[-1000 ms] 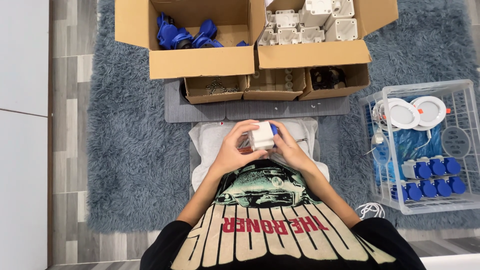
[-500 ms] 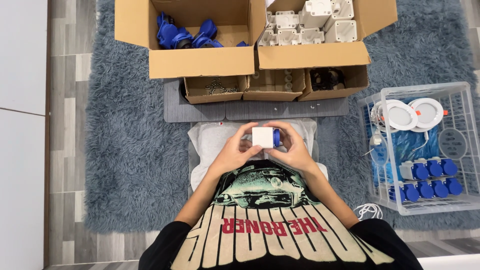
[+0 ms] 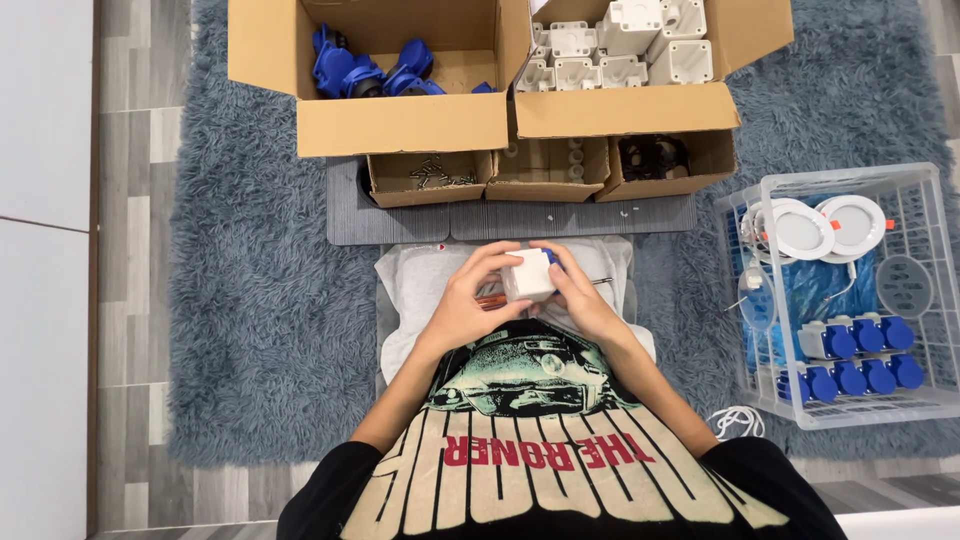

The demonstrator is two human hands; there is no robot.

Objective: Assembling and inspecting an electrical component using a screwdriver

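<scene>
White box housing [image 3: 528, 274] with a blue part showing at its far corner is pinched between my left hand [image 3: 468, 300] and right hand [image 3: 582, 298], fingers curled on its sides, over the white cloth [image 3: 420, 290]. Grip is fingertip-only; I judge it could slip or twist out. Beyond my hands: cardboard box [image 3: 400, 125] holds blue parts, second box [image 3: 620, 110] white housings. Right of my right hand, wire basket [image 3: 935, 300] holds round lamps and blue-white assemblies.
</scene>
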